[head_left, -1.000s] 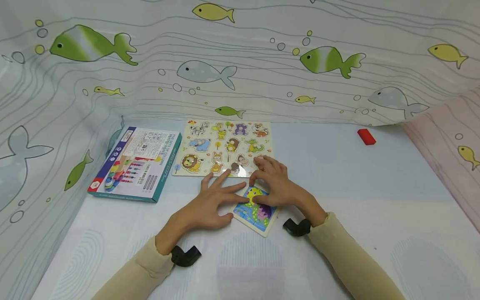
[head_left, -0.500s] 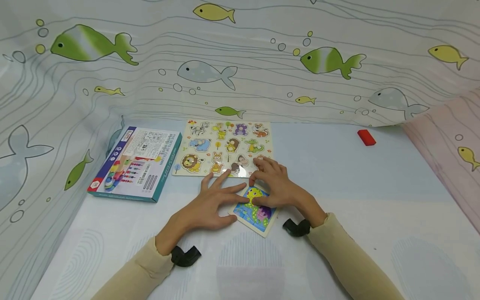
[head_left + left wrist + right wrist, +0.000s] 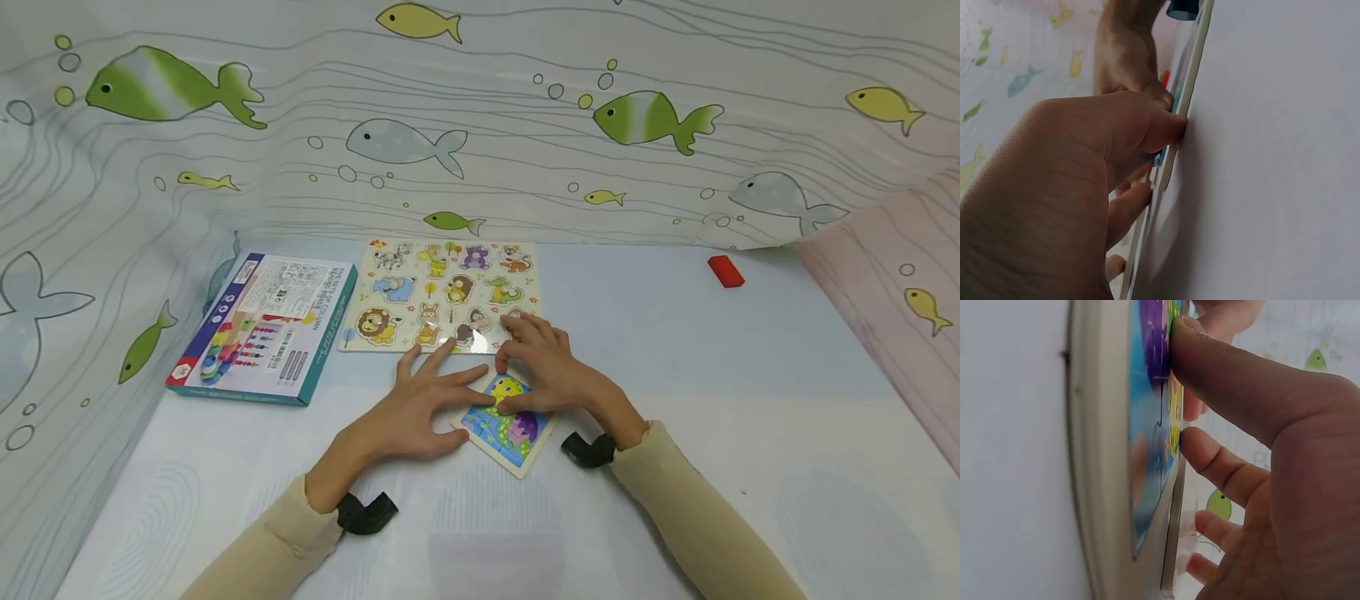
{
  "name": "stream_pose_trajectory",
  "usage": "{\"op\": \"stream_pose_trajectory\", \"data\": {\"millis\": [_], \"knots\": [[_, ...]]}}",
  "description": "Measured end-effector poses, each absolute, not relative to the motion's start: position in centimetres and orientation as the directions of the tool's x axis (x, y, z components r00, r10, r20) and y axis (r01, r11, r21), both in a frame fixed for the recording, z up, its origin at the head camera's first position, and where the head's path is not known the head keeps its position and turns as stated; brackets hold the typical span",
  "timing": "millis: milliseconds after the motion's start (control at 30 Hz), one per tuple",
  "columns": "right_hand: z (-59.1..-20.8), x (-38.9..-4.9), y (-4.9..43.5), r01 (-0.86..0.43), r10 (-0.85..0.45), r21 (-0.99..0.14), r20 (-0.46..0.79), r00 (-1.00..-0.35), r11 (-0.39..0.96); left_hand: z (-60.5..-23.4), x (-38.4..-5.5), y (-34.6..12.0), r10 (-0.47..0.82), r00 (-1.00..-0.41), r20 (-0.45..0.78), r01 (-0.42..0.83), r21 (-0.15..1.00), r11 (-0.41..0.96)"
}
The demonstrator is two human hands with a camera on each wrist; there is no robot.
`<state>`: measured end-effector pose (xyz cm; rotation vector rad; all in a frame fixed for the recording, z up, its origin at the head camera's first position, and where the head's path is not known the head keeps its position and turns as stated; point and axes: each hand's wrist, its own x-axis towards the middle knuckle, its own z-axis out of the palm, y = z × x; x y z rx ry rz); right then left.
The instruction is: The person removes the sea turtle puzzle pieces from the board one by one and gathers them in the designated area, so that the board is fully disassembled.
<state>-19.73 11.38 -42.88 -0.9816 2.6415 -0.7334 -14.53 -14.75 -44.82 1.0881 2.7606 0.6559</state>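
Note:
A small jigsaw puzzle [image 3: 519, 429] with a yellow, purple and blue picture lies turned on the table in a pale frame. The left hand [image 3: 420, 412] spreads its fingers over its left side, the thumb touching the frame's edge in the left wrist view. From the other side the right hand [image 3: 558, 375] rests its thumb and index finger on the picture. In the right wrist view the right thumb [image 3: 1222, 369] presses on the puzzle face, its other fingers loosely bent. Fingertips of both hands reach over the near edge of a larger animal puzzle board [image 3: 412, 308].
A flat boxed toy [image 3: 262, 329] with a teal edge lies at the left. Far right on the table is a red block [image 3: 726, 272]. A fish-patterned sheet [image 3: 525, 150] rises behind the table.
The left thumb has slid slightly inward onto the small puzzle's left corner. Otherwise both hands keep nearly the same pose; the head view has shifted a little.

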Motion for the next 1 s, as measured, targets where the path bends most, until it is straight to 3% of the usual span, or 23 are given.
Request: {"op": "stream_pose_trajectory", "data": {"millis": [533, 1000], "knots": [[-43.10, -19.54, 11.56, -0.499, -0.645, -0.630, -0.003, -0.764, 0.594, -44.62, -14.47, -14.56, 0.683, -0.727, 0.068, 0.636, 0.442, 0.633], [-43.37, -19.74, 11.42, -0.537, -0.645, -0.580, 0.027, -0.764, 0.613, -44.60, -14.32, -14.63, 0.691, -0.718, 0.084, 0.655, 0.418, 0.629]]}}
